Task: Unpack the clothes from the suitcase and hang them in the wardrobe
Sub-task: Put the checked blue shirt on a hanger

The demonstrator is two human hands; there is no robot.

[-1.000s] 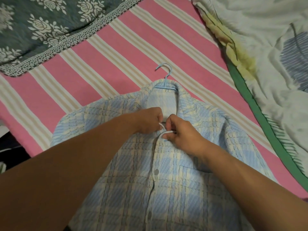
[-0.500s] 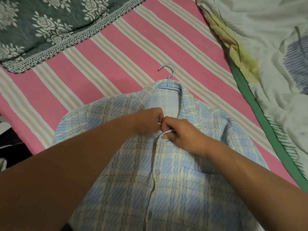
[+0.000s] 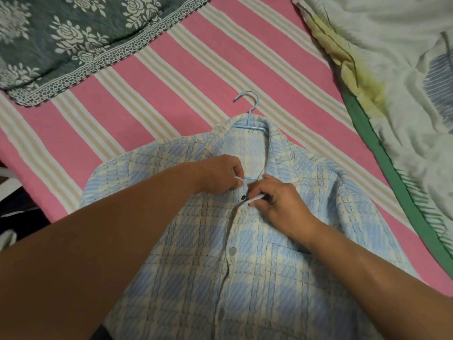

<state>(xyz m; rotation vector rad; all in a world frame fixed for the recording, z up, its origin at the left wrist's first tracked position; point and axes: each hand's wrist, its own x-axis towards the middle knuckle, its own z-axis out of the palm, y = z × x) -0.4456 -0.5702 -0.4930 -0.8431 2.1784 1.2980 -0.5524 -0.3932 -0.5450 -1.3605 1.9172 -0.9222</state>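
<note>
a bed, covered by a sheet (image 3: 171,77) with wide pink stripes and thin tan and white ones. at the top left, on the sheet, a dark grey-green blanket (image 3: 61,33) with white roses and a lacy white edge. on the right, a crumpled pale quilt (image 3: 392,82) with a green edge, a yellow patch and some blue stripes, lying over the sheet. past the left edge of the bed, dark space with something pale, too dim to tell. soft, low light.
</note>
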